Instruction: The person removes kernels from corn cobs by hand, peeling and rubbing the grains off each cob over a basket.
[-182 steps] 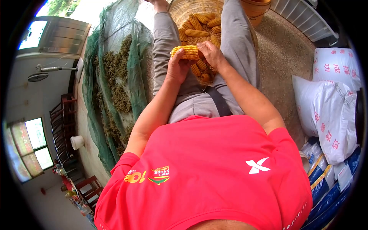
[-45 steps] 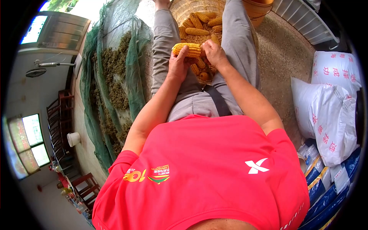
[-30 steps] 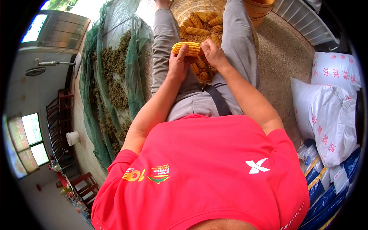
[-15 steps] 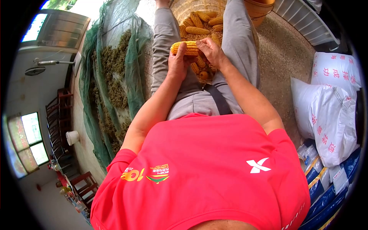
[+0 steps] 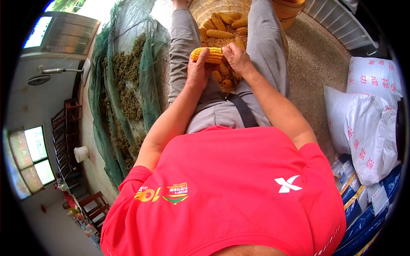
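Note:
A yellow corn cob [image 5: 207, 54] with its kernels on lies sideways between my hands, above my lap. My left hand [image 5: 198, 72] is wrapped around its left part, thumb on top. At the cob's right end, my right hand [image 5: 237, 59] has its fingers curled and pinched against the kernels; the fingertips are partly hidden. Below and beyond, a woven basket [image 5: 205, 9] between my legs holds several corn cobs [image 5: 219, 33] and loose kernels [image 5: 218, 42].
An orange-brown bucket [image 5: 288, 10] stands beyond my right knee. White printed sacks [image 5: 361, 132] are at the right, near a white rack [image 5: 337, 23]. To the left, green netting [image 5: 151, 81] lies with dried plant matter [image 5: 128, 85] on it. A white pail [image 5: 80, 154] is farther left.
My right thumb and fingers have drawn together and curled at the cob's right end. The cob and my left hand have shifted very slightly right.

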### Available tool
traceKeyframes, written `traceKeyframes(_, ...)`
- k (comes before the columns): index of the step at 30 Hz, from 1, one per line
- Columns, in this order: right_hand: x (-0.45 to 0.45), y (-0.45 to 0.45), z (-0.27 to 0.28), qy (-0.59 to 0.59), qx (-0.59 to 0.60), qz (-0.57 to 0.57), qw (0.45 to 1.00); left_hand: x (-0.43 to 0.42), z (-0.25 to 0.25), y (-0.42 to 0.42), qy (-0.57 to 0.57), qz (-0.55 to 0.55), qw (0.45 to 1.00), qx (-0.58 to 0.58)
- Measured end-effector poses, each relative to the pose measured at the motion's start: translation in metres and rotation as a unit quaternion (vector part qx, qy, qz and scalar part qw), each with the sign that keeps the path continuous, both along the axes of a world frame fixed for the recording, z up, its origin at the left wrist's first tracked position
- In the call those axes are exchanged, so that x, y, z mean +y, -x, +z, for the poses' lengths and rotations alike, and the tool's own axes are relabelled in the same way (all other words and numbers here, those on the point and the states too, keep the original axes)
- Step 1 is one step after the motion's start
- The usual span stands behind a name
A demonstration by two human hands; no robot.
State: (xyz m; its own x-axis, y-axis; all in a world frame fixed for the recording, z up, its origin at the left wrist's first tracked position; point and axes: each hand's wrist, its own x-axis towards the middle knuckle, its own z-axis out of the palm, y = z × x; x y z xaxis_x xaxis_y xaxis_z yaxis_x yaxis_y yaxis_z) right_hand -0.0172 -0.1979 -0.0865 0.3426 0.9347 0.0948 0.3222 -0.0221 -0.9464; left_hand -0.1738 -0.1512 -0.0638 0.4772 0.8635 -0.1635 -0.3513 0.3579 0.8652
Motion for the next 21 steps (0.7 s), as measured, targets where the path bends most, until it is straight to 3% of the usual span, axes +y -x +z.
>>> traceKeyframes(3,0.001,-0.001,-0.003,0.030,0.016,-0.007,0.999,-0.002,0.004,-0.002,0.009,0.006,1.000,-0.006)
traceKeyframes(9,0.005,0.000,-0.005,-0.019,0.024,-0.045,0.999,-0.002,0.003,-0.003,0.011,0.009,1.000,-0.016)
traceKeyframes(11,0.003,-0.002,0.001,0.024,0.124,-0.004,0.992,-0.001,0.004,-0.003,0.027,0.019,0.999,-0.025)
traceKeyframes(15,-0.004,0.000,0.015,0.027,0.134,0.036,0.990,0.000,0.005,-0.002,0.043,0.011,0.998,-0.045)
traceKeyframes(17,-0.002,0.001,0.008,-0.023,0.039,0.013,0.999,0.000,0.003,-0.002,0.041,0.018,0.999,-0.029)
traceKeyframes(21,-0.002,0.002,0.004,-0.039,-0.030,-0.017,0.999,0.000,0.000,-0.001,0.019,0.018,1.000,-0.017)
